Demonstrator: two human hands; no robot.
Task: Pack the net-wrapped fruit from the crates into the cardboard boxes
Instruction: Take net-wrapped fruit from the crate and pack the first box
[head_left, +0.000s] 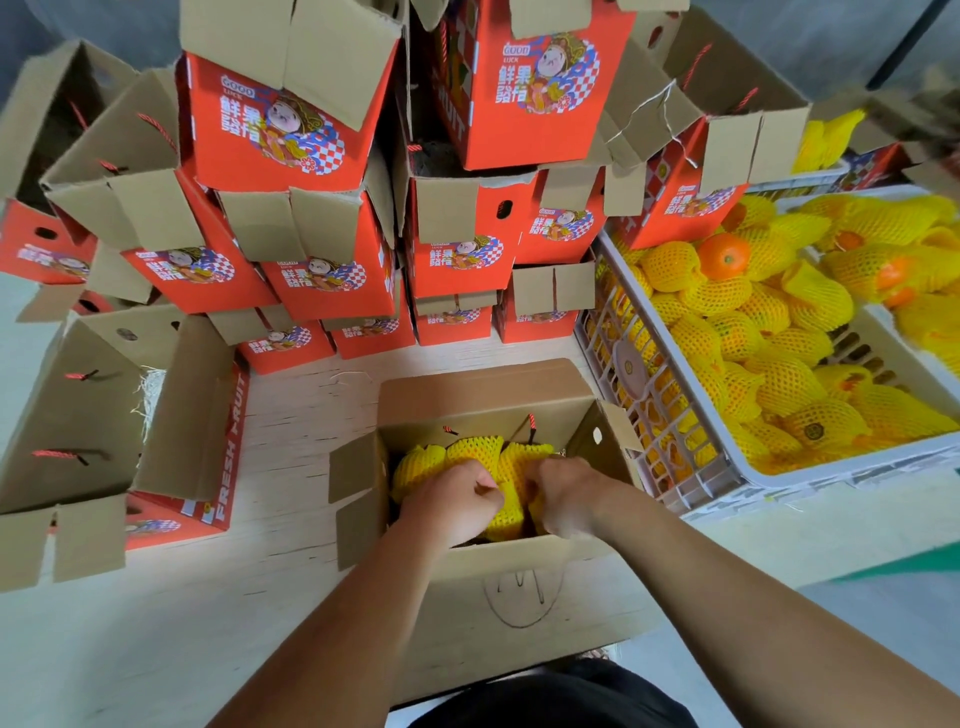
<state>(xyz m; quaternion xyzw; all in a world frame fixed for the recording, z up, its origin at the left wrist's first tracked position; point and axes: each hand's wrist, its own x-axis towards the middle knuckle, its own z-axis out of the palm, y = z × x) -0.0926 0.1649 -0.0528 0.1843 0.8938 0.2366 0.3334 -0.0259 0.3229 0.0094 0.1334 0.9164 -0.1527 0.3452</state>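
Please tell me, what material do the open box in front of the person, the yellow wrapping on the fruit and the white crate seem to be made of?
Open box: corrugated cardboard, matte brown, with folded flaps and raw edges.
Yellow wrapping: probably soft foam netting, with an open mesh that shows the orange fruit.
White crate: apparently rigid moulded plastic, with a lattice wall and a slightly glossy rim.

You see matt brown cardboard on the open box (483, 395), soft yellow foam netting round the fruit (470, 452), a white plastic lattice crate (670, 426), glossy red print on stacked boxes (332, 291), and a pale wood-grain bench (306, 415).
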